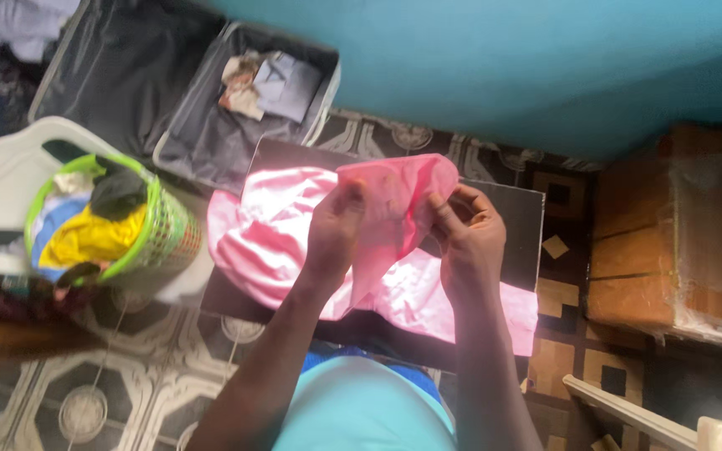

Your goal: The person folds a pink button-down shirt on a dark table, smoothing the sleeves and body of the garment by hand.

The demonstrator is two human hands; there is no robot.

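Note:
A pink cloth (282, 234) lies spread over a dark board (507, 217) in front of me. My left hand (334, 230) and my right hand (465, 230) both pinch a raised fold of this pink cloth (394, 188) above the board, the left gripping its left edge, the right its right edge. The rest of the cloth hangs down between my forearms and drapes across the board toward the right.
A green laundry basket (156, 234) with yellow, blue and dark clothes stands on a white plastic chair (2, 184) at left. An open grey suitcase (211, 138) holding folded items lies behind the board. A wooden box (658, 234) sits at right by the teal wall.

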